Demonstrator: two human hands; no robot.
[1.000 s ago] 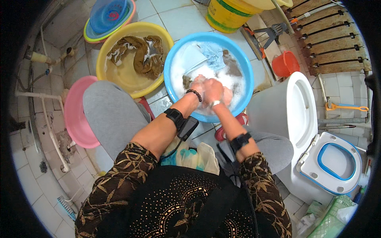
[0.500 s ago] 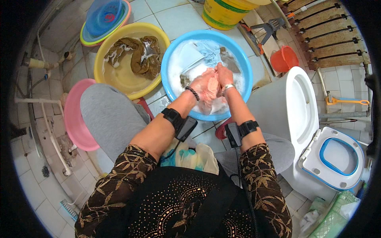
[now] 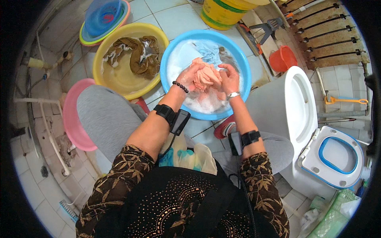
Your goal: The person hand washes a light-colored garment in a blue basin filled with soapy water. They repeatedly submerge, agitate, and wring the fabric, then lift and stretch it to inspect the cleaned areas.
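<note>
A bunched pink cloth (image 3: 207, 76) is held above the suds in a round blue basin (image 3: 247, 81). My left hand (image 3: 188, 77), wearing a dark bead bracelet, is closed on the cloth's left side. On its right side, my right hand (image 3: 230, 82) has bent fingers gripping the edge. Part of the cloth hangs into the foamy water below. Light blue fabric (image 3: 204, 50) lies wet at the basin's far side, and a darker piece (image 3: 227, 55) shows beside it, partly under foam.
To the left, a yellow basin (image 3: 96, 65) holds brown wet clothing (image 3: 137, 55) in water. A pink basin (image 3: 75, 119) sits by my left knee. Stacked basins (image 3: 104, 20), a yellow bucket (image 3: 222, 15), a red bucket (image 3: 282, 58) and a white toilet (image 3: 291, 115) stand around.
My hands have moved apart a little, and the pink cloth has come up into a looser, open bunch between them. The left hand shifted left.
</note>
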